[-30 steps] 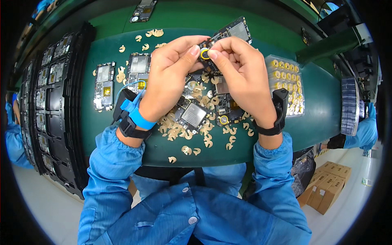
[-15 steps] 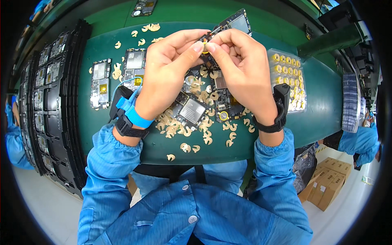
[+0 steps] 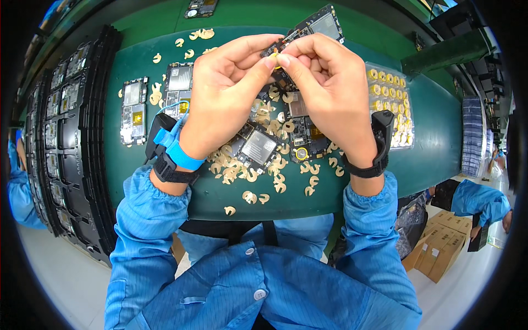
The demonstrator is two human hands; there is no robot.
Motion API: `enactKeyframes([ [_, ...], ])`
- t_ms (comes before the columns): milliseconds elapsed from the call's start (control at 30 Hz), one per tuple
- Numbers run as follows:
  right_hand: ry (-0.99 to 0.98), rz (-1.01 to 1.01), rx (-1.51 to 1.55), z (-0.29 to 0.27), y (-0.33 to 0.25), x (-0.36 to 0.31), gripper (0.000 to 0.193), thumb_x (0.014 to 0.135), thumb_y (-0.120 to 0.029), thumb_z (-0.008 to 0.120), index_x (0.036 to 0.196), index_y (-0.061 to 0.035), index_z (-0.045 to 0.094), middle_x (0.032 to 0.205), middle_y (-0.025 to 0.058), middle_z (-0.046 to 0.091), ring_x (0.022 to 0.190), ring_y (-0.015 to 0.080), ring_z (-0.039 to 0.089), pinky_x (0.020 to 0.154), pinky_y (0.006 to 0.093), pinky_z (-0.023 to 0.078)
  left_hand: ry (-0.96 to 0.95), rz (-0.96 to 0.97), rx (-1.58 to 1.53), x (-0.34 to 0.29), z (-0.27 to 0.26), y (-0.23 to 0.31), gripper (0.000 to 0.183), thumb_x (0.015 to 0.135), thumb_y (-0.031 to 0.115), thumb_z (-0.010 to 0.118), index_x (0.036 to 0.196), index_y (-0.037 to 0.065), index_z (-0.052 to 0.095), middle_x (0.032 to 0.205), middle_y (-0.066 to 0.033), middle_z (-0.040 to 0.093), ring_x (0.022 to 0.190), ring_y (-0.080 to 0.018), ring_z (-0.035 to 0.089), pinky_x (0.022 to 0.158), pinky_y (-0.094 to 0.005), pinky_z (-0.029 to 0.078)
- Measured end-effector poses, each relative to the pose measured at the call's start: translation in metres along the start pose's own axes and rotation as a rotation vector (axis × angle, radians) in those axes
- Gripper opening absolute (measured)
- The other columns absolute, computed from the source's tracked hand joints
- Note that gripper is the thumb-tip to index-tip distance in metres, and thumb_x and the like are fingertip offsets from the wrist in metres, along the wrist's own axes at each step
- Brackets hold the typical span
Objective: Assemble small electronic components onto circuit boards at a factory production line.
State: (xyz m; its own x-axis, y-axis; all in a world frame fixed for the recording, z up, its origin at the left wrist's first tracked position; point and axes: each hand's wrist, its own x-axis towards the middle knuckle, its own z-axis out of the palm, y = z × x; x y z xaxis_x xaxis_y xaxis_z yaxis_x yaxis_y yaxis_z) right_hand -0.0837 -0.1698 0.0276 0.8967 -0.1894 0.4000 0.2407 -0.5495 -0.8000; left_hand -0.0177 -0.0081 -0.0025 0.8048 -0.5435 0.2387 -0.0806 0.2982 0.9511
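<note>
Held circuit board [image 3: 324, 26] partly hidden

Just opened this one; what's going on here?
A person's left hand and right hand hold a dark circuit board over a green work surface, thumbs meeting at a small yellow-rimmed round piece. Whether that piece is fixed to the board is hidden by the fingers. Beige notched pieces lie scattered below, beside more boards; a clear tray of yellow-rimmed pieces sits to the right.
</note>
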Motion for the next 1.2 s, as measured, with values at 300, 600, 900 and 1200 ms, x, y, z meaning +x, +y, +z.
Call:
enactKeyframes([
  [300, 0.026, 0.075, 0.128, 0.002, 0.005, -0.002, 0.009, 0.087, -0.004, 0.075, 0.089, 0.0036, 0.071, 0.065, 0.0013, 0.060, 0.055, 0.0032, 0.045, 0.051, 0.0243, 0.037, -0.012, -0.025, 0.016, 0.000, -0.002, 0.000, 0.035, 0.099, 0.004, 0.064, 0.132, -0.006, 0.062, 0.112, -0.0123, 0.075, 0.099, -0.0116, 0.070, 0.086, -0.0249, 0.058],
  [600, 0.077, -0.244, -0.092, 0.004, 0.003, 0.001, 0.010, 0.084, 0.001, 0.074, 0.094, 0.0005, 0.074, 0.074, 0.0077, 0.062, 0.057, 0.0147, 0.056, 0.052, 0.0284, 0.043, 0.004, -0.053, -0.091, 0.003, -0.007, 0.001, 0.036, 0.100, -0.001, 0.061, 0.135, -0.008, 0.059, 0.119, -0.0158, 0.072, 0.105, -0.0165, 0.072, 0.089, -0.0273, 0.060],
  [900, 0.075, -0.513, -0.238, 0.007, 0.010, 0.002, 0.019, 0.082, 0.003, 0.073, 0.100, -0.0001, 0.074, 0.084, 0.0104, 0.065, 0.071, 0.0258, 0.066, 0.062, 0.0348, 0.054, 0.030, -0.034, -0.142, 0.002, -0.009, 0.002, 0.034, 0.099, -0.002, 0.061, 0.133, -0.007, 0.060, 0.115, -0.0132, 0.073, 0.102, -0.0152, 0.072, 0.087, -0.0273, 0.061],
  [1200, 0.054, -0.513, -0.266, 0.005, 0.012, 0.006, 0.022, 0.081, 0.003, 0.074, 0.103, -0.0007, 0.074, 0.085, 0.0099, 0.064, 0.071, 0.0250, 0.066, 0.063, 0.0344, 0.053, 0.041, -0.041, -0.233, 0.008, -0.008, 0.001, 0.033, 0.100, -0.002, 0.059, 0.133, -0.007, 0.060, 0.116, -0.0134, 0.073, 0.102, -0.0153, 0.072, 0.087, -0.0275, 0.061],
])
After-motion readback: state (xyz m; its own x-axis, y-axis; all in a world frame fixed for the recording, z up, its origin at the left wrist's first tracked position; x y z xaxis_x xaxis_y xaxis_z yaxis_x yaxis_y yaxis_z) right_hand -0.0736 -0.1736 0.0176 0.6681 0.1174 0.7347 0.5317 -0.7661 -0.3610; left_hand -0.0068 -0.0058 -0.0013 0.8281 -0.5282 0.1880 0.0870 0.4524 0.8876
